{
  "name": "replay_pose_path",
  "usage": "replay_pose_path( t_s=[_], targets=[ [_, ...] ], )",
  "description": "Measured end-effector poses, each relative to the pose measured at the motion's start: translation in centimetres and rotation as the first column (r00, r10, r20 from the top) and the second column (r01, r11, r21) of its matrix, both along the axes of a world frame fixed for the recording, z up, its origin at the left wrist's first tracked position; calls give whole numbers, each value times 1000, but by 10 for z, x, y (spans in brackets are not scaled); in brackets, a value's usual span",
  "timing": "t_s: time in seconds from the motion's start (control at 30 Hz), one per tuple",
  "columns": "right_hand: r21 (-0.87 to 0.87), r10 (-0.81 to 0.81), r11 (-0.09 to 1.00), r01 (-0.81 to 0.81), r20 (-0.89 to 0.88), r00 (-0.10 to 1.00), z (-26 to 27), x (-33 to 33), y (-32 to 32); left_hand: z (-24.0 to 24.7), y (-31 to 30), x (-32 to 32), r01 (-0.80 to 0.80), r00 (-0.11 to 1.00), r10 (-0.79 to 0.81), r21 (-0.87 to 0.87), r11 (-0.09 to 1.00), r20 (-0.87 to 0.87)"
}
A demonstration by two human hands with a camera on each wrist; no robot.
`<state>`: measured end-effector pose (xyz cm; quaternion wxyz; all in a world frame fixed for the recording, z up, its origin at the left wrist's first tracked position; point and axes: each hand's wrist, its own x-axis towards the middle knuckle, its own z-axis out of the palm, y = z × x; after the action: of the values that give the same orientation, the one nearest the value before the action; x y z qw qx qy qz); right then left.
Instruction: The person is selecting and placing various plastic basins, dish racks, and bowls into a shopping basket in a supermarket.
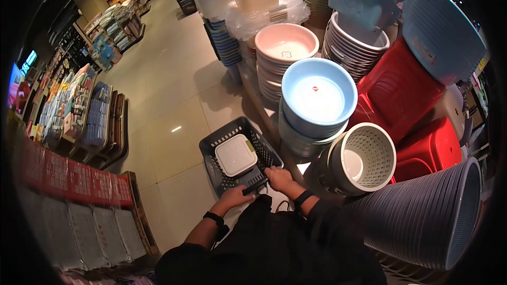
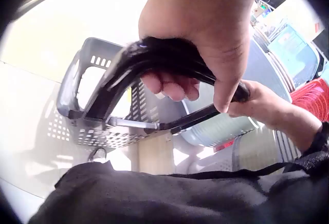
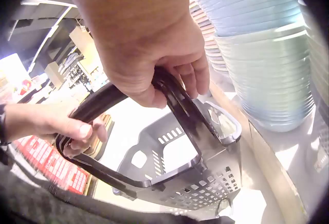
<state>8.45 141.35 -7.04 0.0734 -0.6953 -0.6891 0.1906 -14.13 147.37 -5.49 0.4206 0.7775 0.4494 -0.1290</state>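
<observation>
Shopping basket point(image 1: 211, 150), dark grey and perforated, is held over the tiled aisle floor, just beside a low shelf stacked with basins. Both hands curl round its black handles point(image 1: 254, 183). The left hand point(image 1: 235, 197) has its fingers wrapped under the bar and its thumb over it, and the right hand point(image 1: 278, 178) grips close beside it. A white lidded container point(image 1: 235, 154) lies inside the basket. On the shelf a blue basin point(image 1: 318, 97) tops one stack and a pink basin point(image 1: 287, 42) tops the next. A white perforated bin point(image 1: 364, 158) lies tipped on its side near red tubs point(image 1: 401, 89).
</observation>
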Motion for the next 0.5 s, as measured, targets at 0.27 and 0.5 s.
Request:
replay_pose_path(
  t_s=[0.27,0.5],
  targets=[
    [-20,-87,996,86,-76,993,1,3,13,-9,5,7,-101,994,96,121,987,49],
    [-13,-168,986,167,-97,981,-2,2,51,-6,37,12,-151,986,138,144,978,96]
  ],
)
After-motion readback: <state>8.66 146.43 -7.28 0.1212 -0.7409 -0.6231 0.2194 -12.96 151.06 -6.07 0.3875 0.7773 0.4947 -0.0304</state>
